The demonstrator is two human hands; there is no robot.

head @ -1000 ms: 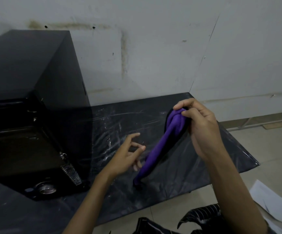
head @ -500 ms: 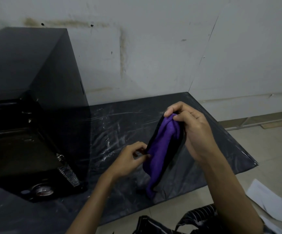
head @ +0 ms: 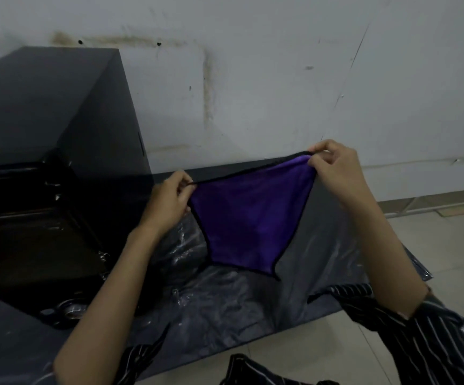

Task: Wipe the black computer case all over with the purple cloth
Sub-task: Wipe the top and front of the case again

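Observation:
The purple cloth (head: 248, 218), edged in black, hangs spread out in the air between my hands, above the dark surface. My left hand (head: 168, 201) pinches its upper left corner. My right hand (head: 336, 173) pinches the upper right corner, held a little higher. The black computer case (head: 58, 120) stands at the left against the wall, its open side facing me and showing a dark glossy interior. Neither hand touches the case.
A black table top covered in wrinkled clear plastic (head: 239, 301) lies under the cloth, its front edge running diagonally. The stained white wall (head: 280, 79) is behind. Pale floor tiles (head: 447, 245) lie to the right. A round metal fitting (head: 69, 312) sits low on the case.
The cloth was bunched and hanging from my right hand. My left hand took hold of it, and both hands pulled apart, spreading it flat. The view moved closer.

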